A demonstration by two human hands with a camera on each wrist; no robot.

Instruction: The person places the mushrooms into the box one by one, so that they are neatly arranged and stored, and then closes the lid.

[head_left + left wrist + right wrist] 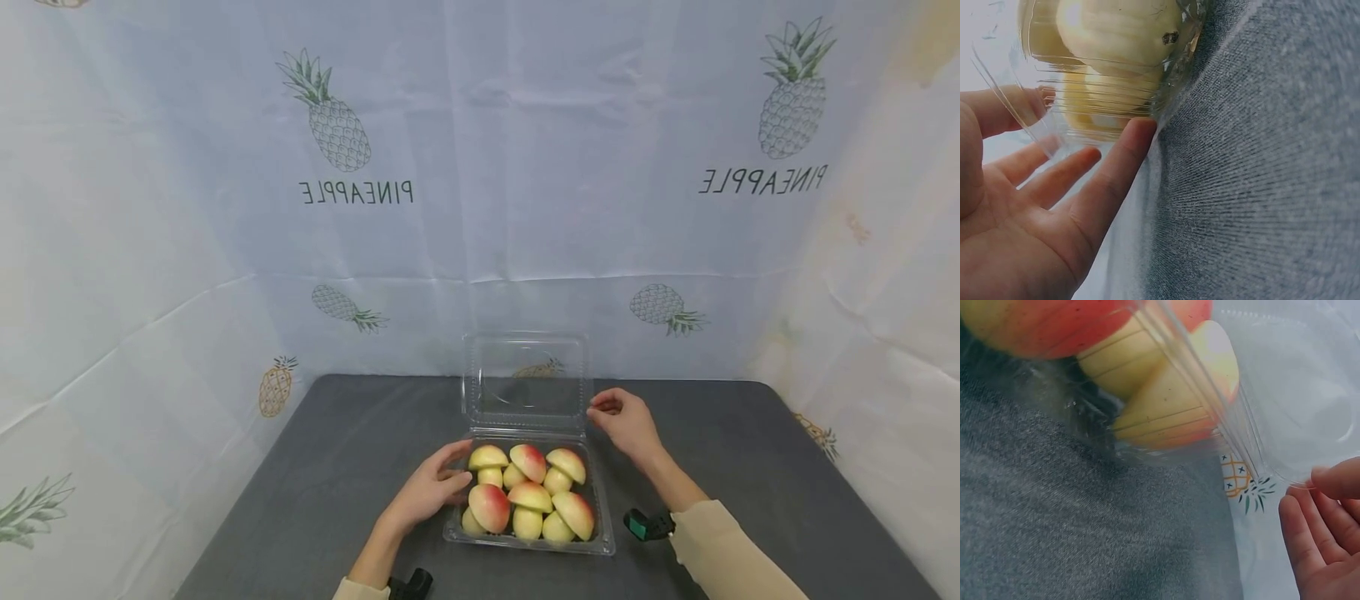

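Observation:
A clear plastic clamshell box sits on the table with its hinged lid raised at the back. Inside stand several mushroom-shaped, yellow-and-red pieces that look like apple. My left hand is at the box's left side. In the left wrist view its fingers are extended, one fingertip at the box's lower wall, with the thumb near the rim. My right hand pinches the lid's right edge between thumb and fingers, as the right wrist view shows at the lid's corner.
The dark grey table lies under the box and both hands. A white cloth printed with pineapples hangs behind and at both sides. Each wrist wears a black strap device, the right one having a green face.

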